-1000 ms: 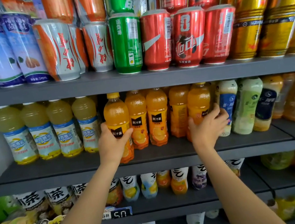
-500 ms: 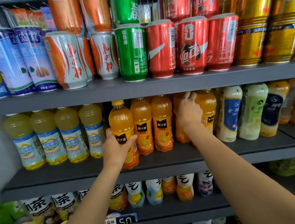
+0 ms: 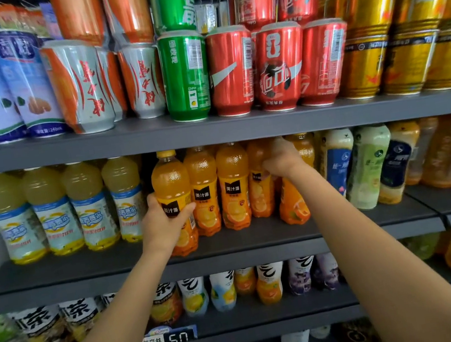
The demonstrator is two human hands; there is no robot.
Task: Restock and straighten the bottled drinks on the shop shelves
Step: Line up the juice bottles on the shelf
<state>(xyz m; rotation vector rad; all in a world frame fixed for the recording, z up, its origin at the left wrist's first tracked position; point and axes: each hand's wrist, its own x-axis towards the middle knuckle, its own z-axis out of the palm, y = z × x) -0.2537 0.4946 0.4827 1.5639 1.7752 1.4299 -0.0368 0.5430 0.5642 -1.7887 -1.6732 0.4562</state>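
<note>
The left hand (image 3: pixel 165 225) is wrapping its fingers (image 3: pixel 184 209) around the label of the front orange juice bottle (image 3: pixel 171 185), which is standing near the front edge of the middle shelf (image 3: pixel 85 266), probably to turn its label forward. The right hand (image 3: pixel 282 158) is reaching deeper into the row, fingers curled over the shoulder of a rear orange juice bottle (image 3: pixel 260 183), seemingly to draw it forward into line beside its neighbours.
</note>
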